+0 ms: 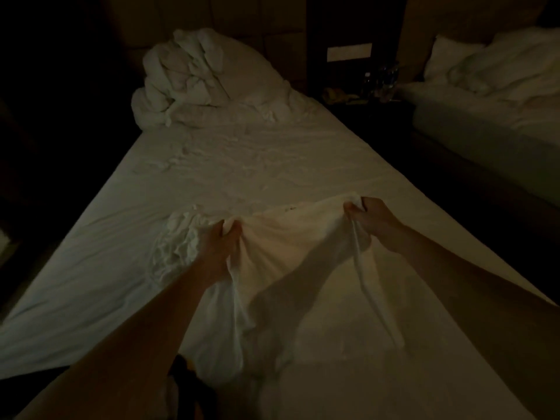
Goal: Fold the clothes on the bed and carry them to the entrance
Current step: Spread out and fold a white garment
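A wide bed point(272, 165) under a white sheet fills the dim room, with a bundled duvet point(181, 83) at its head and a second crumpled white piece point(178, 241) just beside the left hand. Over its near end hangs a pale garment point(288, 247), probably a thin shirt though the gloom blurs it. The left hand point(216, 247) and right hand point(374, 219) each pinch its upper edge, well apart; it looks light, limp and best held at the corners.

Your left hand point(216, 247) and right hand point(374, 221) hold a garment point(291, 237) above the near half of the bed point(242, 165). A bundled duvet point(185, 77) lies at its far left end. A nightstand point(363, 95) stands right of it, then a second bed point(485, 116) at far right.
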The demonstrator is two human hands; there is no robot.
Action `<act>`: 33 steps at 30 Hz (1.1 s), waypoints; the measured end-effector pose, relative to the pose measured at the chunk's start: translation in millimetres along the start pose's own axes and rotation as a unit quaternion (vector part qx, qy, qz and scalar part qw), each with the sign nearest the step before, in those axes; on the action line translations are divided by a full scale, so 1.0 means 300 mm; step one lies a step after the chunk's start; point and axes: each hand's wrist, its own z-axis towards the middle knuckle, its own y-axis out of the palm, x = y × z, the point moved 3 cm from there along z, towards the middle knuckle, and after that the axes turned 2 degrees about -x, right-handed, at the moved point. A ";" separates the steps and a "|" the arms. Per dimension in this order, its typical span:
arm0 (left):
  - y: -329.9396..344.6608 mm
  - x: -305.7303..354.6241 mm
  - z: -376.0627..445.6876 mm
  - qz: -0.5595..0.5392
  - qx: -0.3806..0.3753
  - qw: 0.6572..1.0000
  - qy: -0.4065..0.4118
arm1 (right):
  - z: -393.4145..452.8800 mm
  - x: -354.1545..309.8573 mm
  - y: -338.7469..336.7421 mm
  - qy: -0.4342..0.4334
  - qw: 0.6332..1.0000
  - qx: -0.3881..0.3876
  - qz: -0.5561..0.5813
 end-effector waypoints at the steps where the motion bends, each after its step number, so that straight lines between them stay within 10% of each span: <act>1: -0.028 0.034 -0.042 -0.020 0.001 1.000 0.006 | -0.050 -0.052 -0.021 -0.015 1.000 -0.003 0.009; 19: -0.457 0.560 -0.871 -0.113 0.060 0.982 0.137 | -0.901 -0.620 -0.290 -0.118 0.962 0.011 0.247; 33: -0.934 0.568 -1.378 -0.117 0.122 0.974 0.149 | -1.400 -0.742 0.044 -0.104 0.906 -0.254 0.322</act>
